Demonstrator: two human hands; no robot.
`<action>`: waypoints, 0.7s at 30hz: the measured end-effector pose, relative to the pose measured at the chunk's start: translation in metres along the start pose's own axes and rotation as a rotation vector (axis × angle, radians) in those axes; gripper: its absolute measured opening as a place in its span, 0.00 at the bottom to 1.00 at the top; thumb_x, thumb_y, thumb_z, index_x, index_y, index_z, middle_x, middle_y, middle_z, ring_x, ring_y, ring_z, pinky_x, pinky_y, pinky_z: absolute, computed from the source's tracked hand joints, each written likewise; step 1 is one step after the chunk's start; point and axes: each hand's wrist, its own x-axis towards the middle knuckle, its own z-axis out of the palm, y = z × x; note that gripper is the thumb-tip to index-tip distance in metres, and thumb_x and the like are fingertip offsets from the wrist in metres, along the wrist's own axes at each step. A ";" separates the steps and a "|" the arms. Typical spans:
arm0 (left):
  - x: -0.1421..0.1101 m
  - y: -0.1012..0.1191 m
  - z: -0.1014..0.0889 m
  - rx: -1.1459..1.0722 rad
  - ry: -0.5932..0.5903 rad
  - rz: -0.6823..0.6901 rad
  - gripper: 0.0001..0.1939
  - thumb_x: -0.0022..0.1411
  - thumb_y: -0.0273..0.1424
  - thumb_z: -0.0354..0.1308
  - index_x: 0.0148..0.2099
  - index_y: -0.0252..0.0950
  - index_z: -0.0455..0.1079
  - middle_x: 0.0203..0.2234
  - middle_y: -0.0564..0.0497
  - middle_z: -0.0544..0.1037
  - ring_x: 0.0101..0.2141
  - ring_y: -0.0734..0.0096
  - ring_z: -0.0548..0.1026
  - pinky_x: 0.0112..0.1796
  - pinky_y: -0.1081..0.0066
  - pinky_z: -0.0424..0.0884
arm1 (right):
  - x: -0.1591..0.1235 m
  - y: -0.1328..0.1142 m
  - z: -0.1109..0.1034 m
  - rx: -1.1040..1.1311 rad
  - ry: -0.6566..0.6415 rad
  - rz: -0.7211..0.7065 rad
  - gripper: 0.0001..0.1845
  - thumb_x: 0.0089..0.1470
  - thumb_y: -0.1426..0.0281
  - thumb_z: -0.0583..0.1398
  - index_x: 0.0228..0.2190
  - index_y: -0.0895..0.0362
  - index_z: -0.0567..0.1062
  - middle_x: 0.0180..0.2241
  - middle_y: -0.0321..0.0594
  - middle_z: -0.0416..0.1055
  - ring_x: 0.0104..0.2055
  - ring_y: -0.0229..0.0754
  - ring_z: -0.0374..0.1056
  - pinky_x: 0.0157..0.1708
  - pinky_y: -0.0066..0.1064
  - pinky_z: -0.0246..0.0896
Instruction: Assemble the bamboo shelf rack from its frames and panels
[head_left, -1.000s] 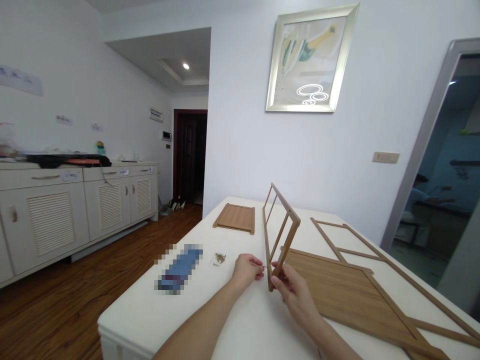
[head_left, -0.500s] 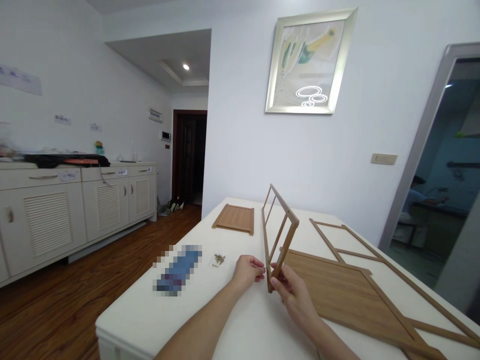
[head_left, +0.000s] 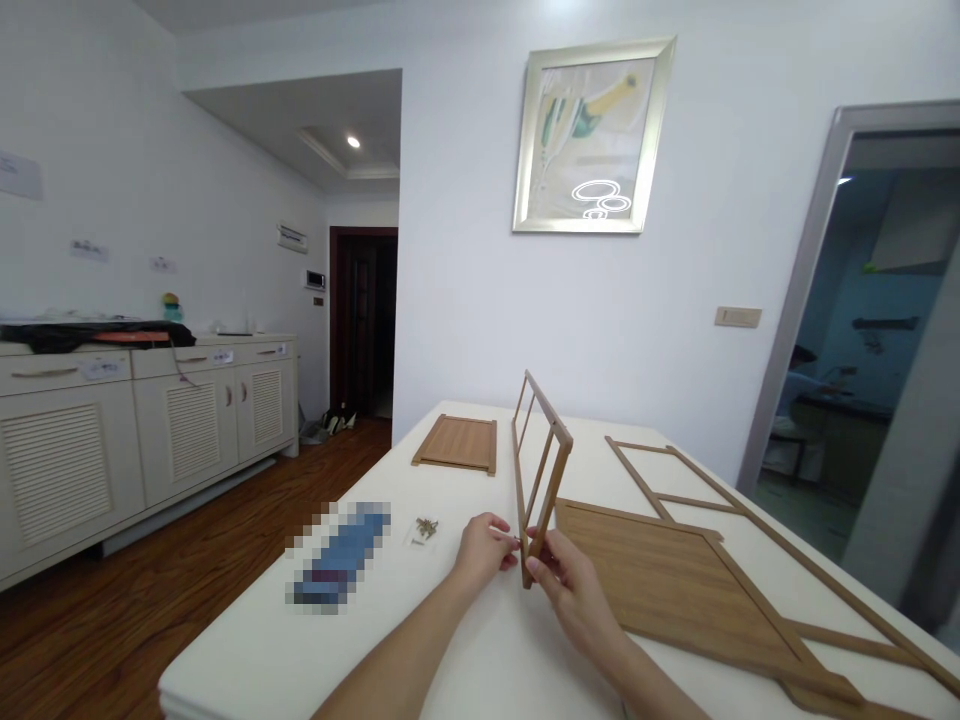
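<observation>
My right hand (head_left: 568, 575) grips the near lower corner of a slim wooden frame (head_left: 559, 490), which stands upright on its long edge. At the left side of that corner, my left hand (head_left: 486, 548) is closed in a pinch on a tiny thin piece that looks like a screw, mostly hidden by the fingertips. The pinched fingers sit right against the frame's lower rail. Left of my left hand, several small brass-coloured screws (head_left: 426, 527) lie on a clear plastic bag.
On the white table (head_left: 247, 640) lie a large wooden panel (head_left: 690, 590), a smaller panel (head_left: 457, 443) and a ladder-like wooden frame (head_left: 701, 503). A blurred blue item (head_left: 341, 555) lies at left. A person (head_left: 799, 395) sits beyond the doorway.
The camera view has turned slightly to the right, so everything shifts left in the picture. Both hands keep their places at the frame's near corner.
</observation>
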 end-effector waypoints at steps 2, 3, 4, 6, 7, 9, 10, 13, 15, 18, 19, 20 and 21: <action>-0.002 0.000 0.001 0.034 -0.003 0.022 0.07 0.50 0.26 0.63 0.35 0.30 0.77 0.18 0.52 0.76 0.18 0.76 0.72 0.23 0.75 0.67 | 0.000 -0.001 0.000 -0.015 -0.002 -0.010 0.14 0.57 0.60 0.56 0.41 0.54 0.72 0.34 0.41 0.72 0.36 0.43 0.68 0.36 0.32 0.65; -0.004 0.000 0.002 0.053 -0.012 0.038 0.05 0.50 0.27 0.62 0.32 0.31 0.77 0.17 0.53 0.76 0.18 0.75 0.72 0.24 0.75 0.68 | 0.000 -0.001 0.000 -0.028 -0.004 -0.016 0.13 0.57 0.60 0.56 0.40 0.54 0.72 0.34 0.41 0.71 0.35 0.43 0.68 0.36 0.32 0.65; -0.006 0.001 0.002 0.072 -0.023 0.056 0.05 0.50 0.27 0.61 0.30 0.31 0.78 0.17 0.52 0.76 0.19 0.74 0.72 0.25 0.74 0.68 | 0.001 -0.001 -0.001 -0.040 -0.004 -0.023 0.13 0.57 0.61 0.56 0.39 0.55 0.73 0.33 0.41 0.71 0.35 0.43 0.67 0.36 0.32 0.65; -0.012 0.002 0.002 0.108 -0.046 0.094 0.05 0.49 0.26 0.60 0.28 0.32 0.78 0.19 0.51 0.78 0.22 0.71 0.74 0.28 0.72 0.69 | 0.001 -0.001 -0.001 -0.061 0.001 -0.034 0.12 0.57 0.62 0.56 0.39 0.55 0.73 0.33 0.40 0.71 0.35 0.43 0.67 0.36 0.32 0.64; -0.014 0.003 0.001 0.125 -0.054 0.113 0.06 0.48 0.24 0.60 0.28 0.33 0.79 0.21 0.50 0.79 0.25 0.69 0.76 0.31 0.71 0.70 | 0.001 -0.001 -0.001 -0.069 0.007 -0.037 0.11 0.57 0.63 0.57 0.39 0.55 0.73 0.33 0.40 0.70 0.35 0.42 0.66 0.36 0.32 0.63; -0.019 0.008 -0.003 0.152 -0.053 0.145 0.10 0.44 0.22 0.59 0.30 0.33 0.79 0.26 0.49 0.81 0.30 0.66 0.77 0.36 0.69 0.71 | 0.000 0.000 -0.001 -0.084 0.015 -0.036 0.09 0.56 0.65 0.57 0.38 0.55 0.73 0.33 0.40 0.70 0.35 0.42 0.66 0.36 0.32 0.62; -0.021 0.012 -0.006 0.167 -0.048 0.157 0.12 0.43 0.21 0.59 0.32 0.33 0.80 0.28 0.48 0.82 0.32 0.65 0.77 0.38 0.69 0.72 | 0.000 0.000 0.000 -0.089 0.018 -0.033 0.08 0.56 0.66 0.57 0.37 0.55 0.73 0.32 0.39 0.69 0.34 0.42 0.65 0.35 0.32 0.62; -0.029 0.031 -0.012 0.146 0.006 0.209 0.16 0.45 0.22 0.59 0.40 0.33 0.78 0.33 0.45 0.81 0.33 0.66 0.77 0.39 0.68 0.72 | -0.001 0.001 0.002 -0.086 0.023 -0.022 0.07 0.54 0.70 0.58 0.37 0.54 0.72 0.30 0.37 0.68 0.33 0.41 0.65 0.34 0.31 0.61; -0.039 0.047 -0.012 0.050 0.038 0.291 0.15 0.53 0.30 0.59 0.44 0.33 0.77 0.36 0.44 0.81 0.36 0.64 0.77 0.38 0.67 0.73 | -0.001 0.002 0.004 -0.085 0.023 -0.016 0.07 0.52 0.72 0.58 0.36 0.54 0.71 0.30 0.36 0.68 0.33 0.41 0.64 0.34 0.31 0.60; -0.056 0.064 -0.003 -0.018 -0.004 0.420 0.21 0.60 0.43 0.55 0.48 0.33 0.74 0.42 0.43 0.80 0.42 0.61 0.76 0.43 0.66 0.73 | -0.002 0.001 0.006 -0.091 0.011 -0.027 0.05 0.51 0.74 0.58 0.33 0.54 0.70 0.29 0.36 0.67 0.33 0.40 0.63 0.33 0.30 0.60; -0.061 0.066 0.002 -0.006 -0.016 0.437 0.23 0.60 0.45 0.55 0.50 0.33 0.73 0.43 0.42 0.79 0.43 0.61 0.76 0.45 0.66 0.72 | -0.002 0.002 0.007 -0.089 0.005 -0.037 0.05 0.51 0.74 0.58 0.32 0.54 0.70 0.30 0.36 0.68 0.32 0.40 0.63 0.33 0.30 0.60; -0.065 0.067 0.006 0.010 -0.012 0.438 0.25 0.60 0.46 0.56 0.51 0.33 0.73 0.43 0.42 0.79 0.44 0.61 0.76 0.46 0.66 0.71 | -0.002 0.002 0.008 -0.084 0.001 -0.047 0.05 0.51 0.75 0.58 0.32 0.54 0.70 0.30 0.36 0.68 0.32 0.40 0.63 0.33 0.30 0.60; -0.067 0.067 0.010 0.022 -0.001 0.431 0.26 0.59 0.47 0.57 0.52 0.33 0.72 0.44 0.42 0.79 0.44 0.61 0.76 0.47 0.66 0.71 | -0.002 0.002 0.008 -0.079 0.001 -0.054 0.06 0.50 0.75 0.57 0.33 0.54 0.69 0.30 0.37 0.68 0.32 0.40 0.63 0.33 0.30 0.60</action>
